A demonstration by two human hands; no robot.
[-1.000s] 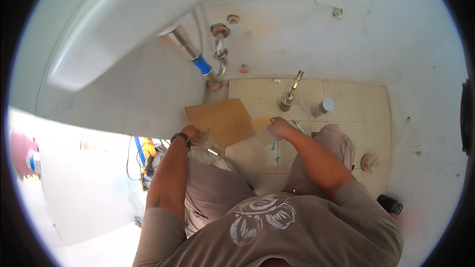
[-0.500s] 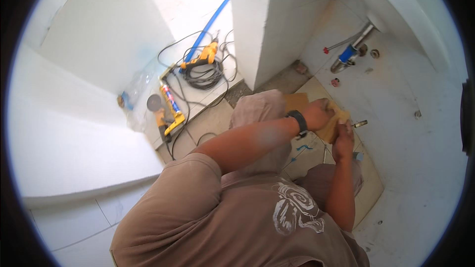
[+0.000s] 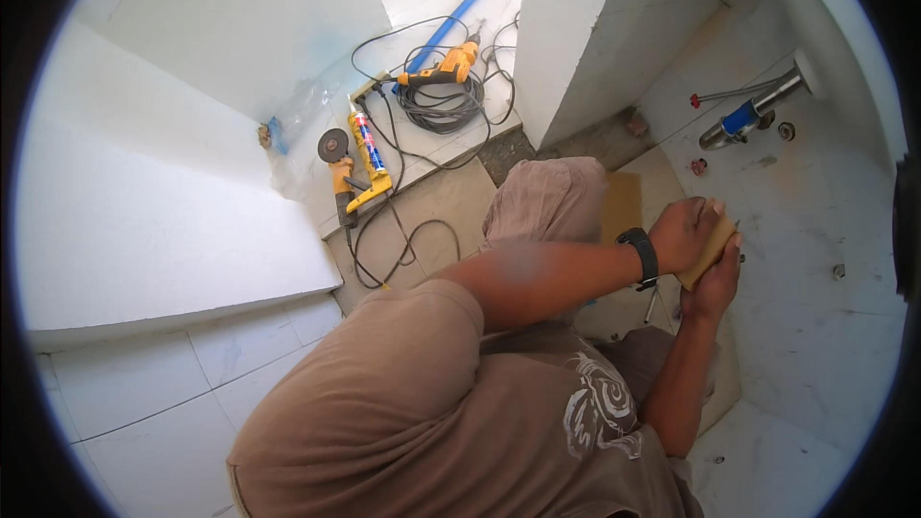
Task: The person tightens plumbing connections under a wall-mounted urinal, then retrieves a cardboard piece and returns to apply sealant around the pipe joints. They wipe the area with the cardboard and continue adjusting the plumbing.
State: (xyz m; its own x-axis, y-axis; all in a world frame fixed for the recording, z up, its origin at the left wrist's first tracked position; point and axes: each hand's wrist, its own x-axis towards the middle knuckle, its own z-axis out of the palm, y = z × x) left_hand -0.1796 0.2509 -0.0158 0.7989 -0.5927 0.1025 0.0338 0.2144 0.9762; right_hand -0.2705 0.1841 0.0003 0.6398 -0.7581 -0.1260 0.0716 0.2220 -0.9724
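My left hand [image 3: 683,235], with a dark watch on its wrist, is closed over the upper side of a flat tan piece [image 3: 708,257] that looks like cardboard or coarse paper. From below, my right hand [image 3: 713,286] grips the same piece, thumb up along its edge. Both hands are close to the white wall on the right, and the fingers partly cover the piece. A flat brown sheet [image 3: 622,206] lies on the floor beside my bent knee.
At the upper left are a yellow drill [image 3: 449,69] on coiled cable, a caulking gun [image 3: 368,155] with a cartridge, and an angle grinder [image 3: 341,173]. A blue pipe [image 3: 467,2] runs behind them. A chrome drain pipe [image 3: 753,115] hangs under the basin [image 3: 844,29] at right.
The view has shifted, so the tools and wall sit further right. My hands have turned the tan piece steeper, and it shows narrower. The metal fitting beside it is now mostly hidden.
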